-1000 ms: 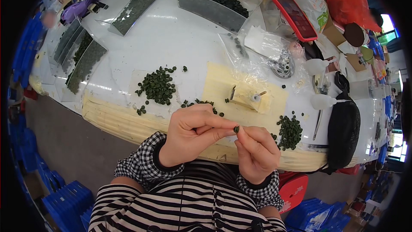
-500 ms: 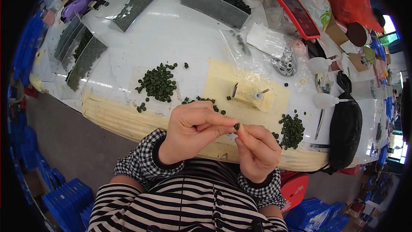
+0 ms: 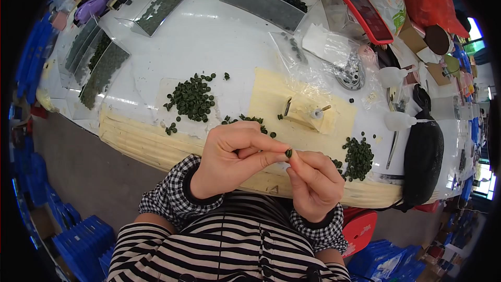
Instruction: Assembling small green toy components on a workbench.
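Observation:
My left hand (image 3: 232, 156) and my right hand (image 3: 315, 180) meet above the table's front edge. Pinched between their fingertips is a small dark green round piece (image 3: 288, 153). Both hands seem to grip it, though its far side is hidden by fingers. Beyond my left hand lies a pile of similar dark green pieces (image 3: 190, 99), with a smaller group (image 3: 245, 120) partly behind my knuckles. To the right of my right hand sits another pile of green pieces (image 3: 359, 159). A small cream-coated block with a nozzle (image 3: 313, 115) stands on a yellow sheet (image 3: 266, 91) ahead.
Clear bins with green pieces (image 3: 261, 8) stand along the back, others (image 3: 104, 73) at left. A red-cased phone (image 3: 360, 10) leans at the back right. White squeeze bottles (image 3: 399, 121), metal tweezers (image 3: 392, 150) and a black mesh pouch (image 3: 424, 156) lie at right.
Hardly anything differs. The view has shifted very slightly, and both hands keep the same pinch on the green piece.

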`<state>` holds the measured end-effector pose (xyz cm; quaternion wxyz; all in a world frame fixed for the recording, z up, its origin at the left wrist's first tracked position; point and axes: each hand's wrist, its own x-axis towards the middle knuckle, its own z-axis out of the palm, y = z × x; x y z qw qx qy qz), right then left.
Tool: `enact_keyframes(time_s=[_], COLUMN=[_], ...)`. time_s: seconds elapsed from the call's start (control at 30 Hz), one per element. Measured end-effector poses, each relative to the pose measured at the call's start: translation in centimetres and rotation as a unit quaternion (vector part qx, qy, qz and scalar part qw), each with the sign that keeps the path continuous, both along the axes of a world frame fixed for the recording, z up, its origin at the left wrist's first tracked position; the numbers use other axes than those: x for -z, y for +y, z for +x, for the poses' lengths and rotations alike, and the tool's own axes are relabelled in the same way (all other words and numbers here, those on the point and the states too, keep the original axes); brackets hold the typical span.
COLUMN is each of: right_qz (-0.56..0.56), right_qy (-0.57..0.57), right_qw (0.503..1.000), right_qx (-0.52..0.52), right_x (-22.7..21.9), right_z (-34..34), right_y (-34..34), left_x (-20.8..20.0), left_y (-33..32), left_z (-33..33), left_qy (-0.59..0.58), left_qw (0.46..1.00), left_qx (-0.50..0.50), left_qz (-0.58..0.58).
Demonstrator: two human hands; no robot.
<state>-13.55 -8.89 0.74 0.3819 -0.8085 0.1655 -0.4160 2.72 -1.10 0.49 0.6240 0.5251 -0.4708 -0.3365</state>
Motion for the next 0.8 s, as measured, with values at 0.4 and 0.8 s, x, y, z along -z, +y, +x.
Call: enact_keyframes(time_s=[0.4, 0.8], right_qz=[-0.011, -0.007], right_qy=[-0.001, 0.001], right_qw=[1.0, 1.0], right_qx=[-0.006, -0.02], right_x=[0.17, 0.25], right_z=[0.01, -0.17], right_y=[-0.17, -0.33], left_x=[-0.07, -0.09], left_y=[0.07, 0.12], left_z=[0.02, 0.08], left_qy=[0.002, 0.005], left_qw=[1.0, 1.0], left_qx=[0.005, 0.012], left_qz=[0.004, 0.008])
